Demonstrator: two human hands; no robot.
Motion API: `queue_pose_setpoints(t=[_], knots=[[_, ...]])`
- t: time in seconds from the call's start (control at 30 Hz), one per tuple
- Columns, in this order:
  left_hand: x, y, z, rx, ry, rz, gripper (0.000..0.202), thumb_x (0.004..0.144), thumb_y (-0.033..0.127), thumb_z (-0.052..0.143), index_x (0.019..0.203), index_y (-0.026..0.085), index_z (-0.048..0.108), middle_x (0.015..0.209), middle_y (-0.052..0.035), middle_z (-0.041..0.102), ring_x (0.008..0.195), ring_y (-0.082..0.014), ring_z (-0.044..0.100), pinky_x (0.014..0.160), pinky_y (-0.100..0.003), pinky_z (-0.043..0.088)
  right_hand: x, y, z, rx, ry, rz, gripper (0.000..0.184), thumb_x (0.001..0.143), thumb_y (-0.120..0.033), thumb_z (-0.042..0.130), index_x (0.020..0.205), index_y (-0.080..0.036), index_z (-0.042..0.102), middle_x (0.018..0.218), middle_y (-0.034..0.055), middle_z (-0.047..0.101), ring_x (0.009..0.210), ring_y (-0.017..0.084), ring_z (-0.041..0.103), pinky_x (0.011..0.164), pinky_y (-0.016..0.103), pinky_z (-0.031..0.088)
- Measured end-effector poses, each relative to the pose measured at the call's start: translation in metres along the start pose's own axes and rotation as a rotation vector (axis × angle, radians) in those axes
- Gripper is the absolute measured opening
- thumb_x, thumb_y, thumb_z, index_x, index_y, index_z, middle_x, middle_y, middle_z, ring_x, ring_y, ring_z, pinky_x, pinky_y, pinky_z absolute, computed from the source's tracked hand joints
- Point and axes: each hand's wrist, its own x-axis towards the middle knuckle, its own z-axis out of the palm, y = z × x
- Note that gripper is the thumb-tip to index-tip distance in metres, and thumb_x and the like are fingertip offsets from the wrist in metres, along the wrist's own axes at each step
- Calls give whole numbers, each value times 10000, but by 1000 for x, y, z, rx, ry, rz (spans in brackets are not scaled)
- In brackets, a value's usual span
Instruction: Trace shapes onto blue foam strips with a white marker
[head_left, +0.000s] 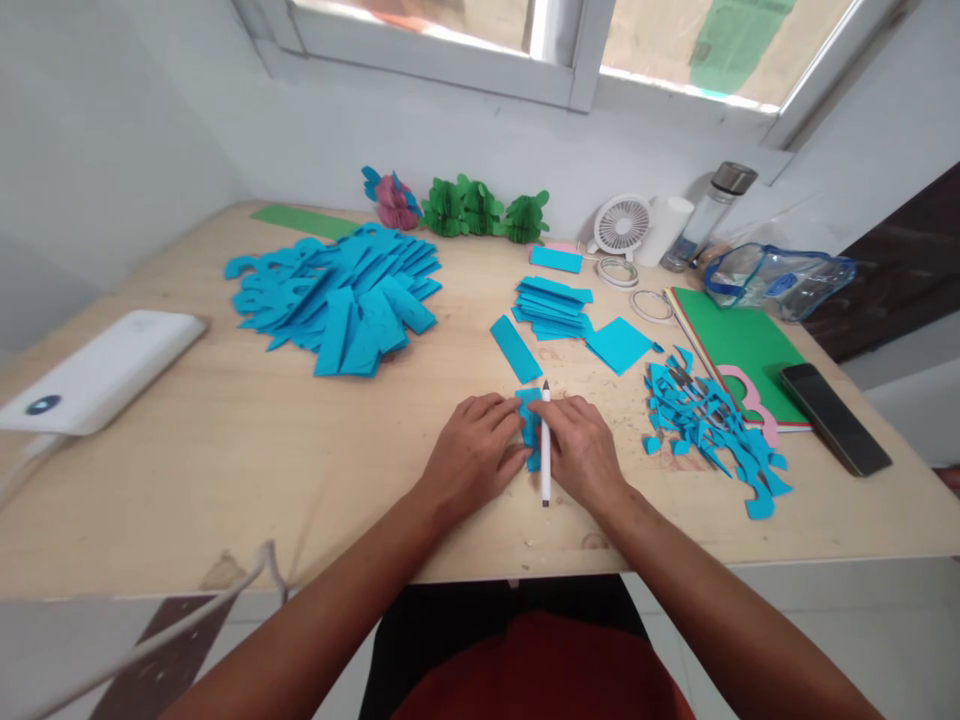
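A small blue paper strip (pixel 528 396) lies on the table in front of me, partly covered by my fingers. My left hand (pixel 474 445) is closed at the strip's left edge, thumb and fingertips on the paper. From the other side my right hand (pixel 581 445) also presses on the strip. A white pen (pixel 546 455) with a dark tip pointing away from me is held in the right hand, upright along the paper's right edge. Just beyond the hands rests a single blue strip (pixel 516 348), with a stack of blue strips (pixel 551 305) and a blue square (pixel 619 345) behind it.
Cut blue pieces (pixel 345 290) are heaped at left, near a white power bank (pixel 112 370). Blue scraps (pixel 705 415), a phone (pixel 834 418) and green sheets (pixel 742 340) lie at right. A fan (pixel 622 224), a bottle (pixel 709 215) and green paper shapes (pixel 480 207) stand by the wall.
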Motion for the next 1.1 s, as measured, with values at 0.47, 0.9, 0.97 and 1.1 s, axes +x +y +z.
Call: queue_pose_setpoints(t=[0.47,0.9,0.97,1.1], knots=[[-1,-5,6,-4,5,-17,234,826,249,625,1045,172,653,1155,-130,712,1118,-324,618,974,-520,506,0,-1,-2,-11,-18,15,331,879,-96,521,1152,-216,663,1038,84,720,941,255,569,803,368,426],[1,-3,3,-39,-9,-55,290,798,190,596,1087,179,588,1096,-115,712,1098,-314,613,950,-497,503,1,-1,-3,-7,-39,21,349,882,-90,530,1172,-228,666,1035,85,720,945,252,566,811,370,423],[1,-3,3,-41,-11,-50,279,804,186,581,1082,180,593,1096,-116,711,1108,-315,608,950,-497,502,1,-1,-4,-4,-51,26,356,883,-91,534,1180,-235,666,1030,84,720,953,254,566,815,372,424],[1,-3,1,-55,-13,-49,268,839,152,508,1084,191,606,1105,-105,713,1110,-293,608,951,-483,503,1,0,-4,-6,-66,29,354,904,-110,529,1203,-243,661,1025,90,716,974,261,567,820,378,423]])
